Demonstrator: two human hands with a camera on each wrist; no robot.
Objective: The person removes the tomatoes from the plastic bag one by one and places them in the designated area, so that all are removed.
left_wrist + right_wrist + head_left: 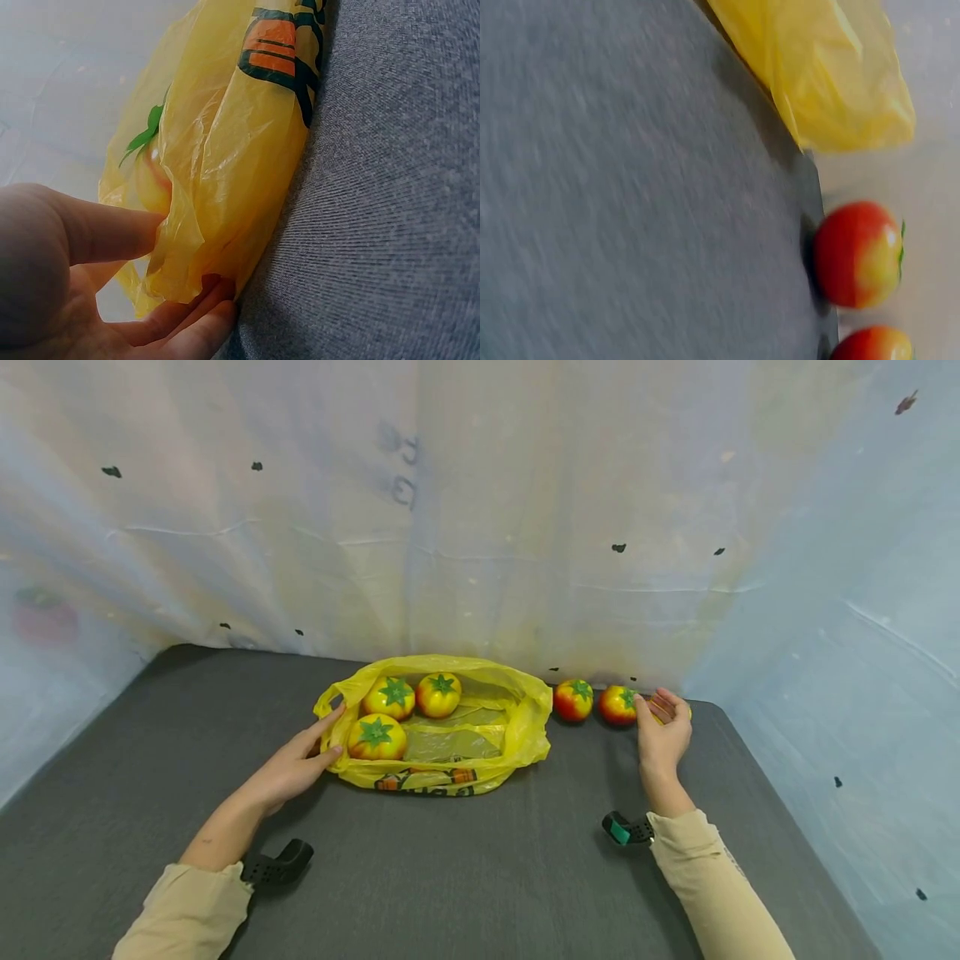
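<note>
Right of the yellow bag [531, 731], the right hand [666, 737] covers most of a yellow object [658, 720]; its type cannot be determined. Lettering [441, 791] on the bag's near side is partly folded out of sight. In the right wrist view, the fruit [871, 346] farther from the bag is cropped by the lower edge; the tabletop [630, 187] is blurred.

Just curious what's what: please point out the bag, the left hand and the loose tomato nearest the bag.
Bag [240, 157], left wrist view: on its wall.
Left hand [295, 764], head view: middle of the hand.
Loose tomato [572, 703], head view: on its skin.
</note>
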